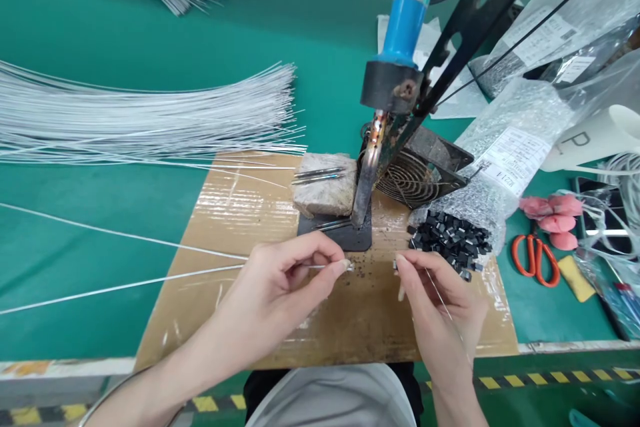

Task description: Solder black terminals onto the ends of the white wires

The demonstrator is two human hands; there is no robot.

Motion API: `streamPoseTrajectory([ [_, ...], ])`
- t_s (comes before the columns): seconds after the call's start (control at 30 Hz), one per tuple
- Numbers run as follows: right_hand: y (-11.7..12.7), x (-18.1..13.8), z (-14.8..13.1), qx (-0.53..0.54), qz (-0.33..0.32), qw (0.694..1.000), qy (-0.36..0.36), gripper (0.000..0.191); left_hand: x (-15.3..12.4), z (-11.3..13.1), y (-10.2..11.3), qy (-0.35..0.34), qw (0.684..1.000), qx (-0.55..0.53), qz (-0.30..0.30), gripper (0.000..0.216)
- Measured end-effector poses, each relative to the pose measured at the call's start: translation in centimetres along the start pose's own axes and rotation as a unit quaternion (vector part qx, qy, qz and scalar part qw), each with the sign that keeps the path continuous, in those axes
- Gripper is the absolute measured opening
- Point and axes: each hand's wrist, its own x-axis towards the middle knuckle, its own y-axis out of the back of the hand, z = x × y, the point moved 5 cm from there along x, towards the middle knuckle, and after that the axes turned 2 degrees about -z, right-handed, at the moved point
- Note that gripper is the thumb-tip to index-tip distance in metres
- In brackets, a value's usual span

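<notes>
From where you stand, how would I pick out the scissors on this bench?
Start at the brown cardboard sheet on the green table. Just past its right edge, beyond the heap of small black parts, lie the scissors. Their orange loop handles set them apart from the pink pieces behind and the yellow block beside them.

The green bench top (125,207) carries a brown cardboard sheet (350,327) under the left hand (285,287) and right hand (440,310). Beyond the left hand lies a fan of white wires (150,113). Right of the right hand lie orange scissors (535,260) and a yellow sponge (575,278).
</notes>
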Motion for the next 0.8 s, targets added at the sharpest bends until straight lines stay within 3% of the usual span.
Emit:
streamPoseTrajectory([
  [0.43,-1.9,0.1,-0.5,0.078,-0.06,0.992,-0.074,0.009,-0.2,-0.5,0.2,0.019,0.998,0.056,0.007,0.024],
  [0.63,-3.1,-0.6,-0.4,0.114,-0.049,0.985,-0.122,0.006,0.0,0.0,0.3,0.027,0.999,0.009,0.015,0.017],
  [0.8,-3.9,-0.8,-0.8,0.122,-0.075,0.985,-0.099,0.01,0.3,0.4,0.4,0.05,0.998,-0.045,0.0,0.022],
])
